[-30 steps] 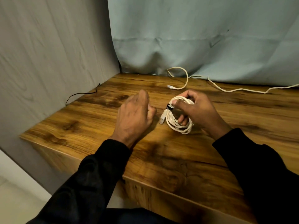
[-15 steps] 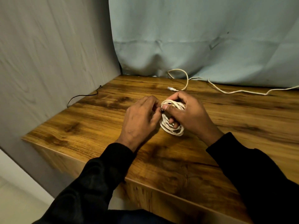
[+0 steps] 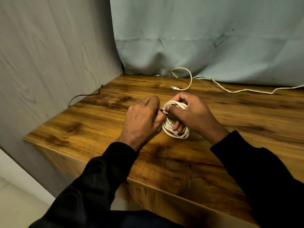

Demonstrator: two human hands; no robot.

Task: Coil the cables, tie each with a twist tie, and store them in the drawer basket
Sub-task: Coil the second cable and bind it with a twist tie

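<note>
Right hand point(image 3: 192, 116) grips the coiled white cable point(image 3: 176, 127): thumb laid across the top of the loops, fingers curled through the middle of the coil. Coil held upright on edge, lower loops touching or just above the wooden tabletop point(image 3: 102, 122); cannot tell which. Left hand point(image 3: 141, 122) sits just beside the coil on its left, fingers curled in, tips pinching a small black twist tie point(image 3: 162, 111) at the upper left of the loops, right against the right thumb tip. How far the tie goes round the loops is hidden by the fingers. Both forearms in black sleeves.

Behind the hands, near the back edge, a second white cable point(image 3: 190, 79) lies loose: one loop with its connector end on the wood, the rest trailing off to the right. Thin black wire point(image 3: 85, 95) lies along the left edge against the grey wall. Pale blue cloth point(image 3: 197, 38) hangs behind the table.
</note>
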